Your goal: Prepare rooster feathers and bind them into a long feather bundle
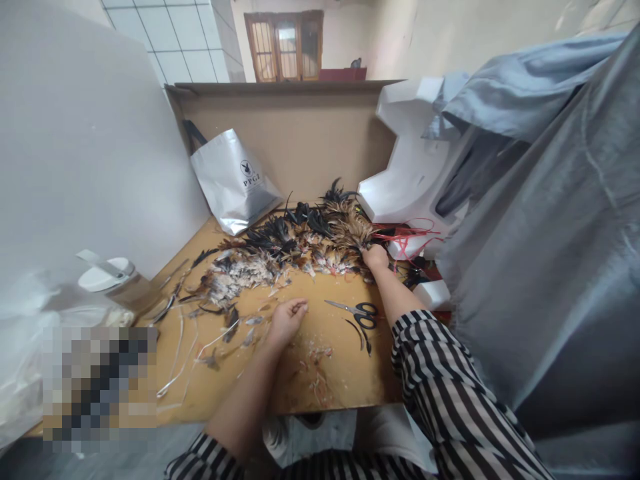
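My right hand (376,257) reaches to the right end of a feather pile. Its fingers are closed around the base of a brown feather bunch (353,227). Nearer to me, my left hand (289,320) hovers over or rests on the table with its fingers curled together; whatever they may pinch is too small to make out. The pile of feathers (240,273), black, brown and pale grey, stretches across the table's back. Scissors (357,311) with black handles lie between my forearms, beside thin dark feathers (363,335).
A silver bag (233,180) leans at the back left against a cardboard wall (290,140). Red ties (413,233) lie near white foam (407,160) on the right. Grey cloth (545,220) hangs close to my right arm. A white-lidded container (107,273) stands left.
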Demonstrator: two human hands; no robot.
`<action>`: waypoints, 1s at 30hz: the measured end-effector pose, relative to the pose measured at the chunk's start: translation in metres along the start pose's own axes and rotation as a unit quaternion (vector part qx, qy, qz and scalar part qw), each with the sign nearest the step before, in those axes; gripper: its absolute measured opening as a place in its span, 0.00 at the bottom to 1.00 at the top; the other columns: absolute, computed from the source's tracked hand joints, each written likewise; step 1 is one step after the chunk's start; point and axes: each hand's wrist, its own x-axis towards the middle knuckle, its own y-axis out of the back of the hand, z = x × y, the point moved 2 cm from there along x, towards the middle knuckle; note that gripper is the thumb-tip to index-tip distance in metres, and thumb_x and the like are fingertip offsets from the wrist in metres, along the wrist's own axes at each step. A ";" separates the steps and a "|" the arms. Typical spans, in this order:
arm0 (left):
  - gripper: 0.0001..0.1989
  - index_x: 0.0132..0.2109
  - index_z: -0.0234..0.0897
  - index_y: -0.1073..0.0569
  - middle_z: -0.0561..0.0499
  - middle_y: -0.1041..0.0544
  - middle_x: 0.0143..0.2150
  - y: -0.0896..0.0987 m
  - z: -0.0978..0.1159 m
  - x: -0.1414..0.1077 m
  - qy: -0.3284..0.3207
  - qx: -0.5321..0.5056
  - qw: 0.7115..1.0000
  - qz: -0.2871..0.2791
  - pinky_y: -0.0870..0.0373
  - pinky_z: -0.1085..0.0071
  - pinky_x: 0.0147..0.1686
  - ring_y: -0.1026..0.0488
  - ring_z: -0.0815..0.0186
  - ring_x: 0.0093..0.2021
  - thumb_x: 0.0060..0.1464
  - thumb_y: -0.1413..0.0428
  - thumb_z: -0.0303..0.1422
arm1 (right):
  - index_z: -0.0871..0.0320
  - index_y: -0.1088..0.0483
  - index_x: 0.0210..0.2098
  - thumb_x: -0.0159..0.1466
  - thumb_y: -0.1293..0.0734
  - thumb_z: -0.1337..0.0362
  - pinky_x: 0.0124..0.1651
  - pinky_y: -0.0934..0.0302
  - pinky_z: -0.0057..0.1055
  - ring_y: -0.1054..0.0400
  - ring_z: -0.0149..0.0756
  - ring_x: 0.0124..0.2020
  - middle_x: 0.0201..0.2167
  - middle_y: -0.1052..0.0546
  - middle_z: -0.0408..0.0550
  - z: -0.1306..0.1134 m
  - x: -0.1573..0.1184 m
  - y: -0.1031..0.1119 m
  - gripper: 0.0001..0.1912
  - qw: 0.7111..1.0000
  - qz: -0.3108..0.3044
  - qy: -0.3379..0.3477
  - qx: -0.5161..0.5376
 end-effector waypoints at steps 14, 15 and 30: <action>0.11 0.37 0.33 0.24 0.47 0.21 0.32 0.000 0.005 0.000 -0.001 0.028 1.000 0.005 0.30 0.68 0.33 0.26 0.64 0.30 0.46 0.46 0.32 | 0.60 0.30 0.45 0.58 0.38 0.61 0.49 0.46 0.41 0.38 0.47 0.48 0.46 0.29 0.58 -0.027 -0.068 0.034 0.17 0.964 0.118 0.236 -0.017; 0.11 0.37 0.33 0.24 0.47 0.21 0.31 0.000 0.005 0.000 0.001 0.024 1.000 0.005 0.30 0.68 0.33 0.26 0.64 0.30 0.46 0.46 0.32 | 0.60 0.29 0.43 0.58 0.39 0.61 0.49 0.46 0.39 0.37 0.45 0.47 0.44 0.28 0.56 -0.031 -0.080 0.035 0.16 0.959 0.107 0.262 0.012; 0.09 0.27 0.33 0.26 0.54 0.29 0.22 0.004 0.014 -0.002 -0.062 0.024 0.998 -0.004 0.38 0.74 0.27 0.36 0.69 0.24 0.44 0.51 0.27 | 0.56 0.26 0.33 0.60 0.40 0.67 0.41 0.42 0.30 0.34 0.35 0.36 0.32 0.26 0.48 -0.050 -0.223 -0.030 0.10 0.871 -0.108 0.452 0.159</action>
